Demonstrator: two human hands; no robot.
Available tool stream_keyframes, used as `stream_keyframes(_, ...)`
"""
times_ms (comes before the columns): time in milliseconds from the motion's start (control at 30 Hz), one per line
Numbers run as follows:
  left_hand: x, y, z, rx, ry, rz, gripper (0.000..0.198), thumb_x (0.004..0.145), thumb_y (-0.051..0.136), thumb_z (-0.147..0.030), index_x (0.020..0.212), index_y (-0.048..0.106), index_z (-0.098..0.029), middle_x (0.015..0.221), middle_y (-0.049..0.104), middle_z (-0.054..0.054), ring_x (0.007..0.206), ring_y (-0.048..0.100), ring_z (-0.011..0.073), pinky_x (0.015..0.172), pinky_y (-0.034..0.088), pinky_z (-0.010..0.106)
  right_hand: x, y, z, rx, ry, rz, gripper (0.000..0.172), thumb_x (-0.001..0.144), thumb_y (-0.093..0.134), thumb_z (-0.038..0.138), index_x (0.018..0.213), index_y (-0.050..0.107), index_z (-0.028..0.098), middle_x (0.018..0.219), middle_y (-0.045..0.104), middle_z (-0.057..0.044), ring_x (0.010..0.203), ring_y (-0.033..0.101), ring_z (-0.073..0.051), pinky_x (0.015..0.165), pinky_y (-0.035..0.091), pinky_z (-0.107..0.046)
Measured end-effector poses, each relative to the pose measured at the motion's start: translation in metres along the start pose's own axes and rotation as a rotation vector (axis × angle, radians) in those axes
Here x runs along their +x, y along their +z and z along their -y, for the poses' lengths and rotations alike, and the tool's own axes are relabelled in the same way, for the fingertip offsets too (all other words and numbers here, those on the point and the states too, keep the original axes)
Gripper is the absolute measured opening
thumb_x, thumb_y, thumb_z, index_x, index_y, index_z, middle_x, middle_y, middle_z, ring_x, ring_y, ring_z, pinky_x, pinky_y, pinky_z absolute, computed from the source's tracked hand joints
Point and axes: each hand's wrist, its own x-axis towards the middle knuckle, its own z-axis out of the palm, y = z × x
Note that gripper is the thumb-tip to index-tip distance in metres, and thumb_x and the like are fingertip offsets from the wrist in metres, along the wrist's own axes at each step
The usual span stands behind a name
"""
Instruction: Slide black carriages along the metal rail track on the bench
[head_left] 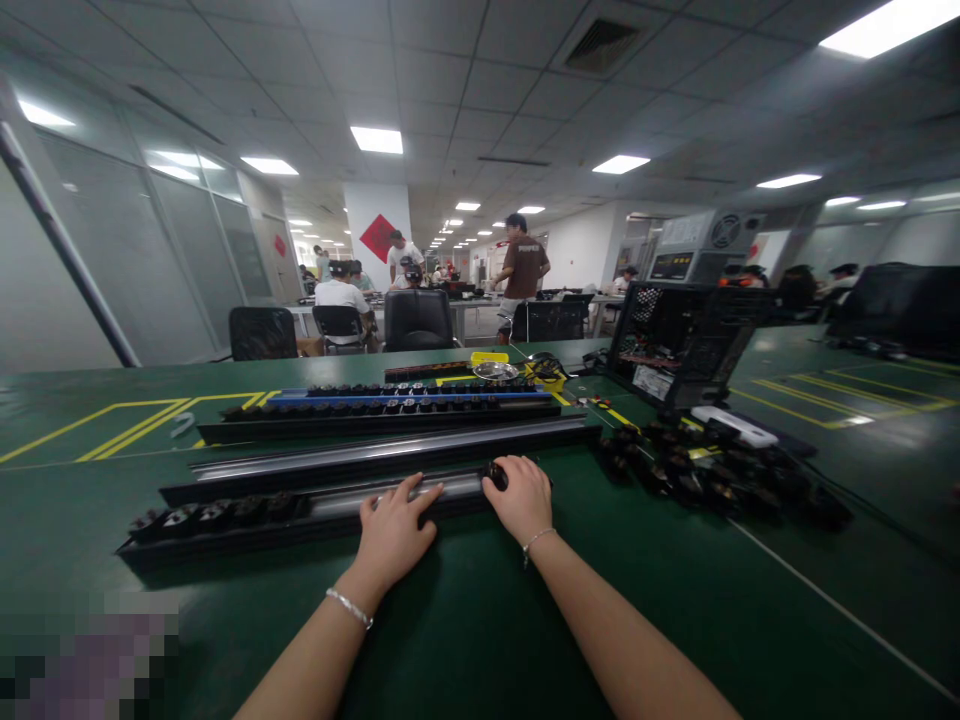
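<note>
A long black channel (330,510) with a shiny inner face lies nearest me, and several small black parts (217,515) sit in a row at its left end. Across its middle rests my left hand (396,532), open, fingers apart. At the channel's right end my right hand (525,500) is closed round a small rounded black part (495,476), largely covered by the fingers; its exact kind does not show. Just behind lies a second black channel (390,450) with a bare shiny face.
Farther back, another long rail (315,425) carries several black parts. A heap of black parts (697,470) lies to the right, by a white device (733,427) and an opened computer case (675,340). A metal dish (496,371) stands at the back. People sit and stand beyond.
</note>
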Motion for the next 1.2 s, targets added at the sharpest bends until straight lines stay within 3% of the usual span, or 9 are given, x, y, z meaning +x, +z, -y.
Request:
stream_keyframes(667, -0.0001, -0.0032, -0.0006, -0.018, -0.006, 0.026, 0.052, 0.076, 0.045, -0.030, 0.126, 0.046, -0.045, 0.142, 0.041, -0.001, 0.118, 0.047, 0.0263, 0.100, 0.022, 0.055, 0.0031, -0.0059, -0.0031, 0.039, 0.119, 0.048, 0.025, 0.075, 0.053, 0.036, 0.095, 0.063, 0.025, 0.114, 0.061, -0.005, 0.121, 0.039, -0.027, 0.104, 0.010, -0.059)
stream_keyframes(1200, -0.0004, -0.0023, -0.0002, -0.024, -0.002, 0.001, 0.052, 0.075, 0.044, -0.028, 0.124, 0.048, -0.045, 0.141, 0.042, -0.001, 0.116, 0.049, 0.0247, 0.099, 0.023, 0.055, 0.0053, -0.0076, -0.0087, 0.027, 0.135, 0.034, 0.025, 0.074, 0.053, 0.033, 0.095, 0.063, 0.024, 0.112, 0.061, -0.005, 0.119, 0.040, -0.026, 0.101, 0.020, -0.052)
